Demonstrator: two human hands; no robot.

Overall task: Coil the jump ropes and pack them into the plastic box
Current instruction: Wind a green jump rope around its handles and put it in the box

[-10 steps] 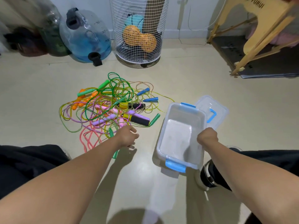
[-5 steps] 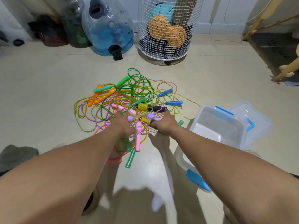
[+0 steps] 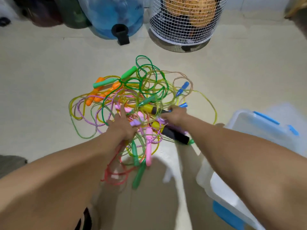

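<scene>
The jump ropes [image 3: 132, 103] are lying as one multicoloured tangle on the floor [image 3: 41, 77], directly under and ahead of both hands; no rope is coiled yet. The left hand [image 3: 122, 126] is resting on the near side of the heap with one finger extended forward, while cords and a pink handle [image 3: 148, 146] are hanging beneath it, so it appears to be holding part of the heap; the exact grip cannot be told. The right hand [image 3: 175, 116] is reaching into the centre beside a yellow-and-black handle [image 3: 150, 108]; blur is hiding whether its fingers are closing on anything. Judgement: both hands are sorting for one rope to separate. The plastic box [image 3: 245, 130] is standing open just outside the right forearm, within easy reach for packing. Beyond the hands, a wire basket [image 3: 182, 30] and a blue water jug [image 3: 114, 15] are standing against the wall
</scene>
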